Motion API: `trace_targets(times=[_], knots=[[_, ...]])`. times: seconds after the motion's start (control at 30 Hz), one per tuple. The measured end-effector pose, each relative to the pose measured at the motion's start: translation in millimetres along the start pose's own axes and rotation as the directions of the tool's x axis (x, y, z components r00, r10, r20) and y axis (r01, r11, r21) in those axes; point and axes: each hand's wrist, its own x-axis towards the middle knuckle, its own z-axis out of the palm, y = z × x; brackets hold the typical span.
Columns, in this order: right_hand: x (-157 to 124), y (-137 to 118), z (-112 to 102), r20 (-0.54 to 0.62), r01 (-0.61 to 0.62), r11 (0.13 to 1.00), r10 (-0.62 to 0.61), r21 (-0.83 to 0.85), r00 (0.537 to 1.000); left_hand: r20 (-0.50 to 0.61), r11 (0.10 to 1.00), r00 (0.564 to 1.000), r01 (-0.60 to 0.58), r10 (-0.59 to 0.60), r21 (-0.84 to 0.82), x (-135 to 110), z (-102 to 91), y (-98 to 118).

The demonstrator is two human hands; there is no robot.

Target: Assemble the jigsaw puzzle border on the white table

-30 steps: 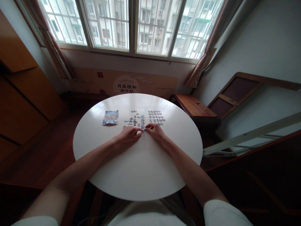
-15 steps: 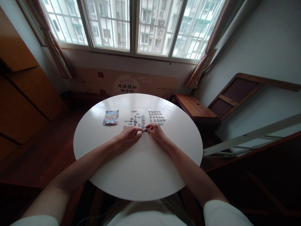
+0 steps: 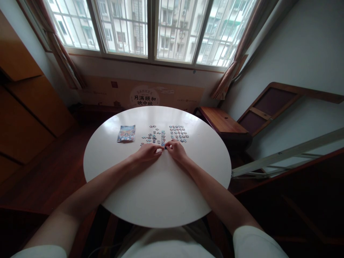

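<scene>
Both of my hands rest on a round white table (image 3: 161,193). My left hand (image 3: 147,152) and my right hand (image 3: 175,150) meet fingertip to fingertip at the near end of a short joined strip of jigsaw pieces (image 3: 162,138). Each hand is pinched with fingers pressed together on that strip's end. Loose pieces (image 3: 150,137) lie scattered just left of the strip. To its right, a neat block of separate pieces (image 3: 177,132) is laid out in rows.
A small printed picture card (image 3: 126,133) lies on the table's far left. Beyond the table are a barred window (image 3: 150,28), a cardboard panel with printed characters (image 3: 145,96), a wooden bench (image 3: 221,122) at right, and wooden cabinets (image 3: 24,107) at left.
My right hand has shifted slightly left and away from me along the strip's end. The left hand has barely moved.
</scene>
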Motion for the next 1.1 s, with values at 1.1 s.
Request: trace_targets(times=[1.1], knots=[[8.2,13.7,-8.1,0.023,0.039,0.984,-0.044,0.175,0.999,0.012,1.000,1.000,0.002,-0.002,-0.008,0.9,0.8,-1.2]])
